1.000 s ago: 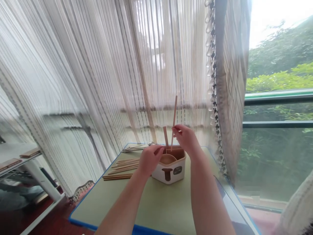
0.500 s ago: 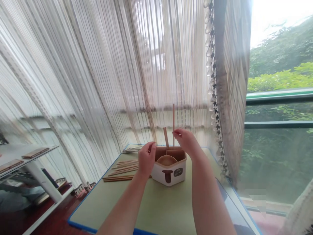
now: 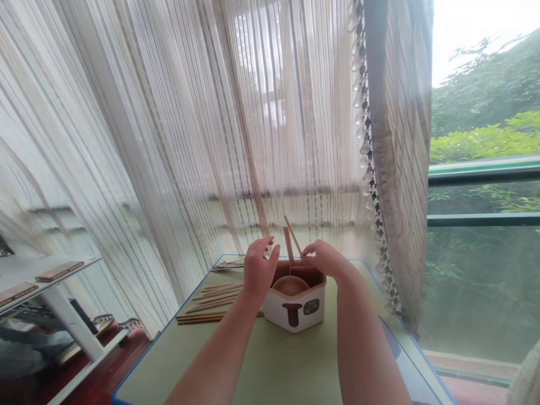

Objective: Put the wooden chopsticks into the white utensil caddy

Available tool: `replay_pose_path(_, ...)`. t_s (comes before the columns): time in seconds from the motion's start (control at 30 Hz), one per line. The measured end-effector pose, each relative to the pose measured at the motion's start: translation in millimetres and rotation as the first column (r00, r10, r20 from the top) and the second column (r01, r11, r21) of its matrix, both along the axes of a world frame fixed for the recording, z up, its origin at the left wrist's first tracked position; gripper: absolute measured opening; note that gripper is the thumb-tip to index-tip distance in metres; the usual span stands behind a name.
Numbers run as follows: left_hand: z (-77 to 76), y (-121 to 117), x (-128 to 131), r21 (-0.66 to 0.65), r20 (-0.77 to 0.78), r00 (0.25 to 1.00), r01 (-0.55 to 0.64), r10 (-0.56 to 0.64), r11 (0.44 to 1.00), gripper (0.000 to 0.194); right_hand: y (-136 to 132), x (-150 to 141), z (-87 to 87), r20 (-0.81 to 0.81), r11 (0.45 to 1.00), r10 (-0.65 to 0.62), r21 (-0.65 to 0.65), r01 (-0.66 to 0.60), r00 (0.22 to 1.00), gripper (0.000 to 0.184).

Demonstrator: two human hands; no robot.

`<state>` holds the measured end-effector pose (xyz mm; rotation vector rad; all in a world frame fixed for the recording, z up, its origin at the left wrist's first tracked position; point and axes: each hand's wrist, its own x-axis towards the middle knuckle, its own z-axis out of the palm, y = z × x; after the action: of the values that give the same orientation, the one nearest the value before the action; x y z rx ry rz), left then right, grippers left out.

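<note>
A white holder (image 3: 278,308) with a brown inside and a rounded front compartment stands on the table. Two wooden chopsticks (image 3: 288,243) stand close together in its back part. My right hand (image 3: 327,259) is at the back right rim, its fingertips pinched at a chopstick (image 3: 292,232) that leans left over the holder. This chopstick's lower end is hidden by the fingers and the rim. Beside the holder's left rim is my left hand (image 3: 260,270), thumb and fingers apart, holding nothing. Several loose wooden chopsticks (image 3: 213,298) lie left of that hand.
Thin silvery sticks (image 3: 228,264) lie at the back left of the blue-edged table (image 3: 291,371). A striped string curtain (image 3: 189,140) hangs behind it. To the left is a white desk (image 3: 59,275); a window (image 3: 481,225) is on the right.
My right hand has lowered the chopstick into the holder, and it now leans left instead of standing straight up. My left hand's fingers have spread from a closed pose.
</note>
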<state>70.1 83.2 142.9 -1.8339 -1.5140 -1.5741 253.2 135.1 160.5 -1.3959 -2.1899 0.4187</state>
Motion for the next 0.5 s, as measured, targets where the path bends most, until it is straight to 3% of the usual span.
replay_pose_path(0.2,5.9,15,1,-0.008,-0.117,0.993,-0.004,0.003,1.000,0.025,-1,10,3.3,-0.062,0.998,-0.053,-0.024,0.051,0.997,0.017)
replay_pose_path(0.5,30.8,20,-1,-0.047,0.059,0.991,0.120,-0.117,0.992,0.026,0,-7,1.1,-0.037,0.999,0.041,0.002,-0.041,0.998,0.017)
